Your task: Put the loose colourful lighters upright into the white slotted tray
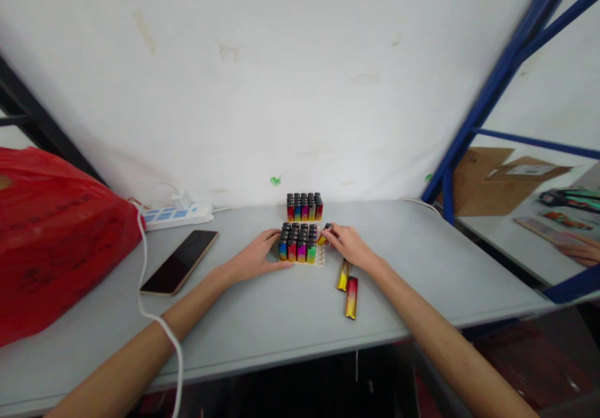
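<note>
Several upright lighters (297, 243) with black tops stand in rows in a pale holder (320, 255), whose right column shows bare slots. My left hand (260, 255) is around the holder's left side, fingers and thumb apart, touching its edge. My right hand (345, 242) pinches a yellow lighter (322, 240), tilted, at the holder's right side. Two loose lighters lie to the right and nearer the front, a yellow one (344, 275) and a red and yellow one (351, 298). A second block of upright lighters (304, 207) stands behind, near the wall.
A phone (182, 262), a white power strip (178, 215) and a red plastic bag (60, 237) are on the left of the table (262, 324). A white cable (145, 293) crosses above my left forearm. Beyond a blue frame (487, 87) are cardboard (492, 184) and another person's hand (584, 249).
</note>
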